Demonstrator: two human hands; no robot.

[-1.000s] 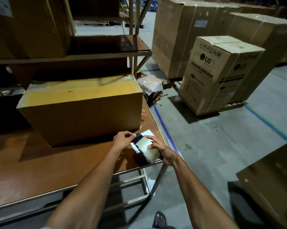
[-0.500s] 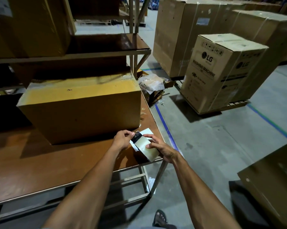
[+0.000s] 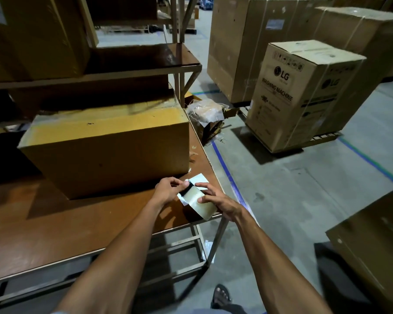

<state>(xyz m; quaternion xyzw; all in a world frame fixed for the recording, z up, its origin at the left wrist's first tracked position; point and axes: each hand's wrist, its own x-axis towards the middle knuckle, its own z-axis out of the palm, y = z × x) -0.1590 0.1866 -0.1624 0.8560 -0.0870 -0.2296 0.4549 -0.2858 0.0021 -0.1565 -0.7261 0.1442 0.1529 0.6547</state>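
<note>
A roll of clear packing tape [image 3: 199, 202] stands on edge at the near right corner of the brown table [image 3: 55, 223]. My right hand [image 3: 216, 199] grips the roll from the right, thumb on its broad face. My left hand [image 3: 168, 190] pinches the dark loose end of the tape at the roll's top. A white paper sheet [image 3: 199, 179] lies flat under the roll. A large closed cardboard box [image 3: 109, 150] sits on the table just behind my hands.
A metal shelf [image 3: 145, 71] with more cartons rises behind the box. A washing-machine carton [image 3: 302, 94] on a pallet and bigger cartons [image 3: 247, 41] stand on the concrete floor to the right. Another carton [image 3: 372, 241] is near right. Crumpled plastic wrap [image 3: 205, 112] lies beside the table.
My hands and the tape roll stay at the table corner. My left fingers have shifted slightly on the tape end; the camera view has drifted a little.
</note>
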